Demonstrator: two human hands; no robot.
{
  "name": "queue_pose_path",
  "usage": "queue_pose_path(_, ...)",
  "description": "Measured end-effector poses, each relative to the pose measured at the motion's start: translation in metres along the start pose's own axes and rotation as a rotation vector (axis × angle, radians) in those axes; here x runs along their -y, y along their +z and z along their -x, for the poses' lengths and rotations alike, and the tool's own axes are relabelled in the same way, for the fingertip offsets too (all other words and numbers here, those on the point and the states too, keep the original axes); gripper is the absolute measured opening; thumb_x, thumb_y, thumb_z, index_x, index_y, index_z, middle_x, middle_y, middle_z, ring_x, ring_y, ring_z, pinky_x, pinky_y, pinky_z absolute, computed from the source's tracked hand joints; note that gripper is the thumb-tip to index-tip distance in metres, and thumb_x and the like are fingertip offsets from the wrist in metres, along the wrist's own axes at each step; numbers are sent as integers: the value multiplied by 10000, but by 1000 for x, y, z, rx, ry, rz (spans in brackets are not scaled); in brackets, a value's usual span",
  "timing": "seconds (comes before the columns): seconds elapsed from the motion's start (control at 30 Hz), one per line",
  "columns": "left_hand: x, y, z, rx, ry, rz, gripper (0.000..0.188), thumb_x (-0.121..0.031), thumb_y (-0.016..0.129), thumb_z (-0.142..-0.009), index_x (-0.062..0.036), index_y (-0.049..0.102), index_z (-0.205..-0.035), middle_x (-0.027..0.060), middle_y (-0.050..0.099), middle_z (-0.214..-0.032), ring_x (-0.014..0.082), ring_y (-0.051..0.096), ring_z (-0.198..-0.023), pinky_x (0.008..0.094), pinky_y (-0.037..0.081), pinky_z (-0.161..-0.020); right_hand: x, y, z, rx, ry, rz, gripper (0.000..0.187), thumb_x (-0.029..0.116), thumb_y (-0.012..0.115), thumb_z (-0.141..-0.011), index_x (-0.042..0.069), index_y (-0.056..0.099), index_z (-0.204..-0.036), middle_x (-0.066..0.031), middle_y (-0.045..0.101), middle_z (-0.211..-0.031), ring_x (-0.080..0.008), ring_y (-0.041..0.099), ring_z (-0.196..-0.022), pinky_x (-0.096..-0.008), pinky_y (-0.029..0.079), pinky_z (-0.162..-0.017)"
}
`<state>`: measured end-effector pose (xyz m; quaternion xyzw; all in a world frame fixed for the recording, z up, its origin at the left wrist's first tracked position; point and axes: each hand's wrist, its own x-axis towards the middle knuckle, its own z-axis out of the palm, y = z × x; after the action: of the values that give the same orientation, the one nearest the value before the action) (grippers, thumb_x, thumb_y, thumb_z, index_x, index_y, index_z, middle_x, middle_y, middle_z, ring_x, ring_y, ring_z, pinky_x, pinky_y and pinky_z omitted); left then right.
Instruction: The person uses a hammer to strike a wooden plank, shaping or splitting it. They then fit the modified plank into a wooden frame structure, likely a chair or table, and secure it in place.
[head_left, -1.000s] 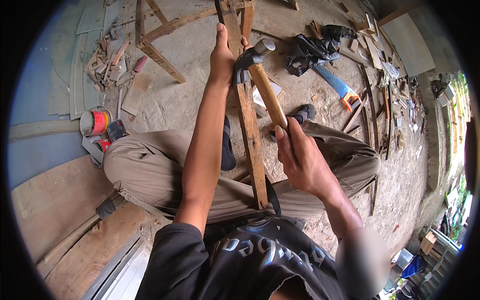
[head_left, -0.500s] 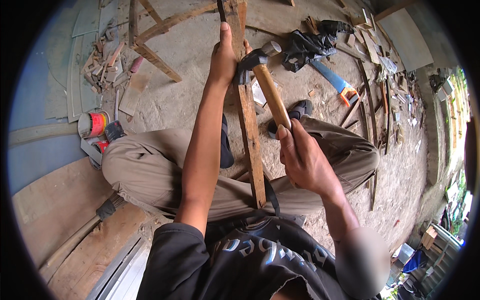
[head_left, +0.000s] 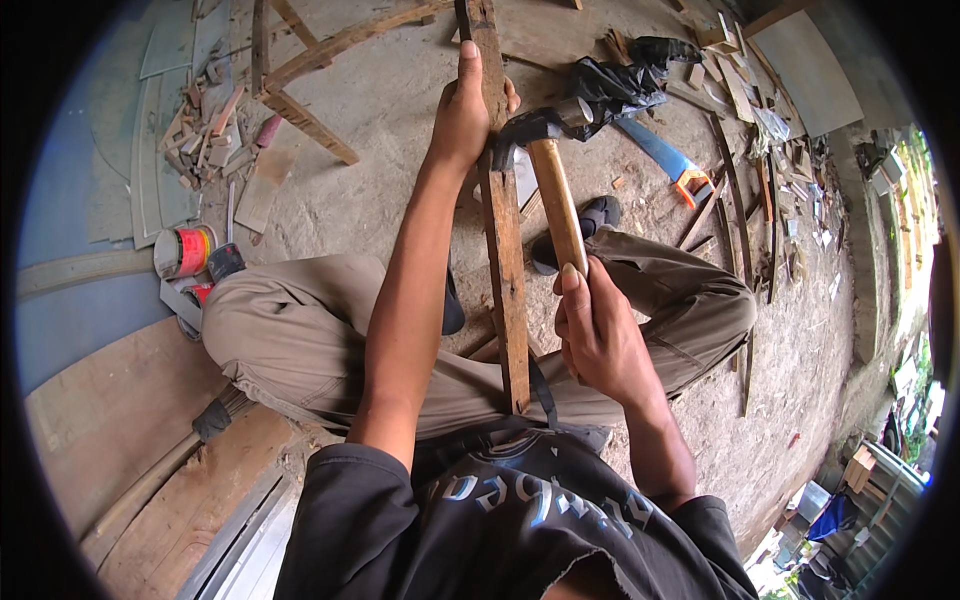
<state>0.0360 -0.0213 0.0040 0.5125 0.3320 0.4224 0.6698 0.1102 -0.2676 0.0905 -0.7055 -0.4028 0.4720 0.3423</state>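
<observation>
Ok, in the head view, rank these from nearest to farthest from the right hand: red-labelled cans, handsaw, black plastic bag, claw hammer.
From the right hand:
1. Claw hammer: in its grip.
2. Handsaw: on the floor ahead, slightly right.
3. Black plastic bag: just beyond the handsaw.
4. Red-labelled cans: far left, near the left knee.

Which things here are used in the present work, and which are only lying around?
In use:
left hand, gripping wooden bar
right hand, holding hammer

Apparently just lying around:
blue-bladed handsaw
black plastic
wood scraps
red-labelled can
</observation>
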Motion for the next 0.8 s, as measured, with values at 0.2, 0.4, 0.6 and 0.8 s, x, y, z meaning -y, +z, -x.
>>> queue_pose_path(0.2,-3,9,3,35,2,100,628,-667,351,-960,-57,497,-943,37,507,-755,131,556,-668,261,478,-594,-7,1,4,-32,-8,-17,207,202,436,-1028,11,441,-948,-198,492,-632,-408,534,-578,-463,392,-546)
queue_pose_path(0.4,-11,8,-3,32,94,11,730,-696,260,-962,-54,582,-831,42,593,-697,131,576,-671,267,463,-656,0,-5,4,0,27,-60,245,243,433,-1036,13,449,-955,-181,497,-627,-374,533,-558,-441,408,-547)
queue_pose_path(0.6,-18,1,3,67,50,61,644,-672,314,-966,-72,524,-864,54,535,-696,111,532,-636,241,470,-591,-5,0,5,-2,-55,-25,264,268,427,-1039,16,448,-964,-179,509,-631,-370,558,-571,-435,409,-544)
queue_pose_path(0.8,-22,21,7,89,40,45,658,-694,341,-948,-69,527,-863,55,534,-707,112,529,-649,240,445,-598,-12,-1,16,-58,-37,-38,248,255,428,-1036,12,453,-989,-216,527,-639,-436,570,-599,-464,410,-543)
